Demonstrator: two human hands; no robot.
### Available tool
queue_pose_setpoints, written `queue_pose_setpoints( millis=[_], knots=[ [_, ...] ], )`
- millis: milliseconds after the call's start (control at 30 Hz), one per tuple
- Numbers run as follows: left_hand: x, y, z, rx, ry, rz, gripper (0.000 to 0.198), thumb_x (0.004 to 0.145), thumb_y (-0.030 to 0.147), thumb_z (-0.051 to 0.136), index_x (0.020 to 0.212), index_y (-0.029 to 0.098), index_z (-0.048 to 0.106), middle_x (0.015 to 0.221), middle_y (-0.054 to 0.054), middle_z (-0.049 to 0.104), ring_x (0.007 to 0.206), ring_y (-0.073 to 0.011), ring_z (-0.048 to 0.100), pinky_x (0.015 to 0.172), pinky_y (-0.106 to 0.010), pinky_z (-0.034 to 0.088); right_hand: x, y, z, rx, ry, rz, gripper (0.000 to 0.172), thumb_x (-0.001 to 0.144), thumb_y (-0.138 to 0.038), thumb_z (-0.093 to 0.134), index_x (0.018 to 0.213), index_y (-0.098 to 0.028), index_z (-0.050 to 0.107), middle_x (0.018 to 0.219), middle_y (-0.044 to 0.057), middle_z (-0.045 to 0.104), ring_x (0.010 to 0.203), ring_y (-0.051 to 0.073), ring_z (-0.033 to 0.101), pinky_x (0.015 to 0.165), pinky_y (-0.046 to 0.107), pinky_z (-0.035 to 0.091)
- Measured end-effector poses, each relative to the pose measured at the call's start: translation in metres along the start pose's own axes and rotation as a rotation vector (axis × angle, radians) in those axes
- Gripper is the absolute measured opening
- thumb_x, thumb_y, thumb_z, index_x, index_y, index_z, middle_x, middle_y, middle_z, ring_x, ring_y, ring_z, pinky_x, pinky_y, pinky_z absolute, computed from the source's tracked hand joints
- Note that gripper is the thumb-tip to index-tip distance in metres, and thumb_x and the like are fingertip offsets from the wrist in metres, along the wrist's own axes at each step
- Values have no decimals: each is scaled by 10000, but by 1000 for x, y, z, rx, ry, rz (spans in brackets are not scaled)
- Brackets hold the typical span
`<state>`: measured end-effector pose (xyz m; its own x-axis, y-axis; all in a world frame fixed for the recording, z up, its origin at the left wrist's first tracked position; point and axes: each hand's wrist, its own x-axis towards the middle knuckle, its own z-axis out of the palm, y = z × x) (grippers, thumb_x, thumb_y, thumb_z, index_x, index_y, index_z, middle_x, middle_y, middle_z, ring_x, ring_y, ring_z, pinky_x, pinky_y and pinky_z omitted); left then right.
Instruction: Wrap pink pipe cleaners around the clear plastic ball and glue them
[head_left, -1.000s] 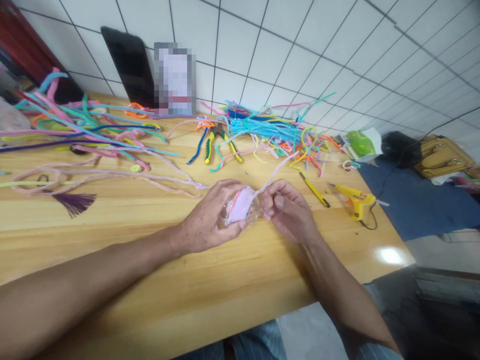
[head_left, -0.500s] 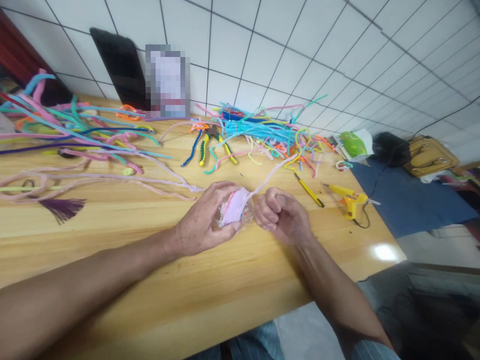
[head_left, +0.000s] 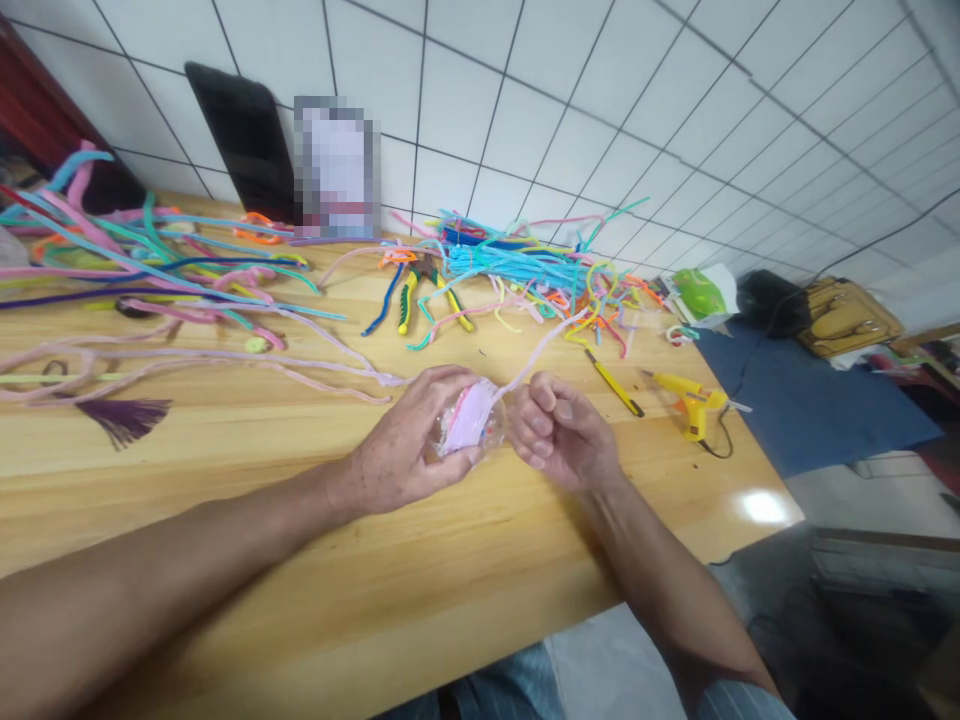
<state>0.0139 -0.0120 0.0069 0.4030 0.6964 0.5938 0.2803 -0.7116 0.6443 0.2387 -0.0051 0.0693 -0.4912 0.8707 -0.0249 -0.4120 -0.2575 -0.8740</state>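
My left hand is wrapped round a small clear plastic container, thumb below and fingers over the top. Around its middle run bands of a lilac pipe cleaner, with a pink strip beside them. The free end of the pipe cleaner sticks up and to the right, above my right hand. Close against the container's right end is my right hand, its fingers curled in. What those fingers hold, if anything, is hidden.
Pliers lie before a bundle of blue pipe cleaners. A yellow utility knife and a yellow glue gun are to the right. Loose pipe cleaners and a purple tassel lie left. A black phone leans on the tiled wall.
The curled fingers of my right hand have shifted slightly at the container's right end. My left hand keeps its hold, and the view has turned a little.
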Motion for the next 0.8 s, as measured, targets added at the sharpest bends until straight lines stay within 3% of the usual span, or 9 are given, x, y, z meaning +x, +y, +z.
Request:
queue_pose_setpoints(
  millis=[267,467,567,667,733,800],
  knots=[
    [-1,-1,1,-4,0,-12,616,971,287,688,1535,243,446,1481,-156,588,1397,-338,587,1174,-562,529,4,-2,2,162,-139,3,456,880,-409,846,664,-226,490,572,-86,433,423,77,337,404,201,385],
    [-1,-2,1,-5,3,-2,626,965,284,690,1540,243,446,1479,-159,588,1393,-336,590,1170,-559,533,6,2,-2,117,-221,-29,471,944,-441,774,644,-239,473,538,-86,381,405,93,321,390,223,339],
    [-1,-2,1,-2,0,0,624,968,280,684,1542,230,443,1480,-165,586,1401,-335,582,1173,-558,530,3,4,-3,-143,-145,-183,418,961,-497,770,705,-242,560,582,-70,435,470,114,394,447,248,356],
    [0,-1,0,-11,-1,16,629,971,289,679,1546,221,435,1484,-171,583,1410,-338,573,1176,-563,526,-3,6,-1,-617,25,-504,246,979,-421,772,831,-249,679,706,-18,613,610,150,551,576,297,458],
    [1,-1,-1,-19,0,23,624,977,297,676,1547,224,434,1482,-171,585,1414,-338,571,1180,-564,523,-8,7,1,-952,53,-715,74,979,-344,760,970,-276,734,828,15,722,722,187,656,665,345,534],
    [1,0,0,-21,10,26,613,983,306,681,1541,229,441,1471,-168,596,1410,-336,577,1179,-563,524,-11,8,3,-1234,7,-856,172,968,-322,749,1138,-301,747,975,45,792,849,228,736,751,396,594]
  ],
)
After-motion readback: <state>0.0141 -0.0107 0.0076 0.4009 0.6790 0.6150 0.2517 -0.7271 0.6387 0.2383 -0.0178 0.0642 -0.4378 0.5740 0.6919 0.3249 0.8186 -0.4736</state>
